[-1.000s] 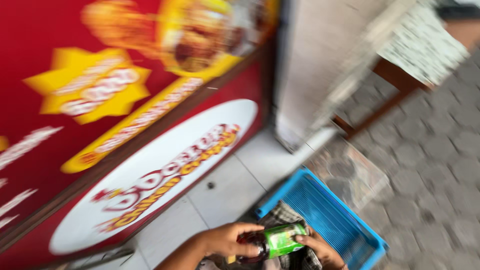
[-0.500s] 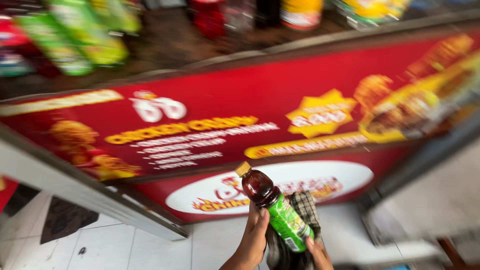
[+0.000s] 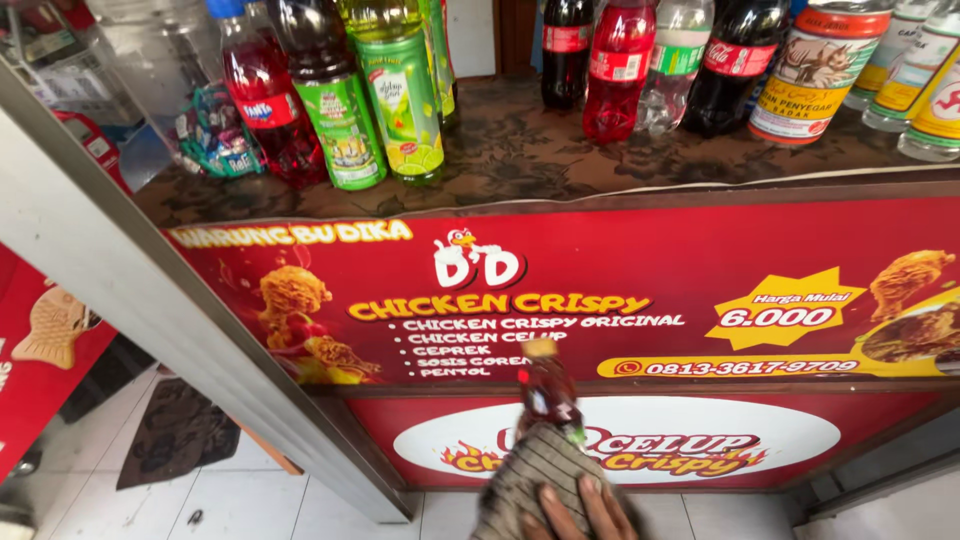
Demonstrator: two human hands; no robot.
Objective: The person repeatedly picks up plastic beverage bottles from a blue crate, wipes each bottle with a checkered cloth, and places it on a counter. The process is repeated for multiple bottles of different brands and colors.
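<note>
One hand (image 3: 580, 510) shows at the lower edge; which hand it is cannot be told. Its fingers (image 3: 605, 505) press a striped grey cloth (image 3: 530, 470) around a dark drink bottle (image 3: 545, 390), which half a second ago was bare, its green label exposed. The bottle tilts, yellow cap up, full of dark liquid, in front of the red stall banner (image 3: 600, 300). Farther off, the counter shelf (image 3: 560, 150) carries upright bottles: a red soda bottle (image 3: 255, 90), two green-labelled bottles (image 3: 375, 100), dark cola bottles (image 3: 730, 60), clear water bottles (image 3: 675, 60).
</note>
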